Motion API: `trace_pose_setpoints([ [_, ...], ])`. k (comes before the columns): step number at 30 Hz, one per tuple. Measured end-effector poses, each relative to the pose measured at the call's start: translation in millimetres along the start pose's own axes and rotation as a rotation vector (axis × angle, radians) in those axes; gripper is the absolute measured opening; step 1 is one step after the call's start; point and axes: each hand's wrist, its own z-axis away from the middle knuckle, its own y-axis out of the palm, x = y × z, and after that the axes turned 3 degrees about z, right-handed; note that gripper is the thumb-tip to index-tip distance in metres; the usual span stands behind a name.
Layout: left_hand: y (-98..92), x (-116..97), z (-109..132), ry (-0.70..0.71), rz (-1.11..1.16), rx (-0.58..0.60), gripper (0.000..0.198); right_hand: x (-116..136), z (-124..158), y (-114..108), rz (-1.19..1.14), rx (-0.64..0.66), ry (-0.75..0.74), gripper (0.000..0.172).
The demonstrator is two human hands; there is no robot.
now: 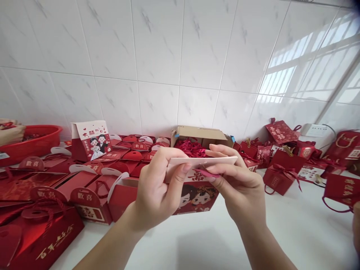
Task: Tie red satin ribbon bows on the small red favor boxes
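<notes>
Both left hand (157, 185) and right hand (243, 185) pinch closed, respectively on a red box (194, 199) and a pink ribbon (207, 173)

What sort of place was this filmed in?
Likely an indoor workspace for wedding packaging: red gift boxes crowd a white surface, a cardboard carton holds shiny red pieces, and one standing box shows a cartoon bride and groom.
</notes>
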Motion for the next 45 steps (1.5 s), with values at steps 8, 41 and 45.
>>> trace_pose_setpoints([
  [8, -3.4, 1.2, -0.6, 0.087, -0.084, 0.009, 0.023, -1.5, -1.0, -2.0, 0.012, 0.005, 0.001, 0.023],
  [41, 2.1, 13.9, 2.5, 0.054, 0.058, 0.218, 0.025, -5.3, -7.4, -6.4, 0.175, 0.107, 0.159, 0.006],
  [45, 5.8, 14.0, 1.1, -0.138, 0.182, 0.138, 0.031, -4.3, -4.3, -6.9, 0.077, 0.143, 0.237, 0.008],
])
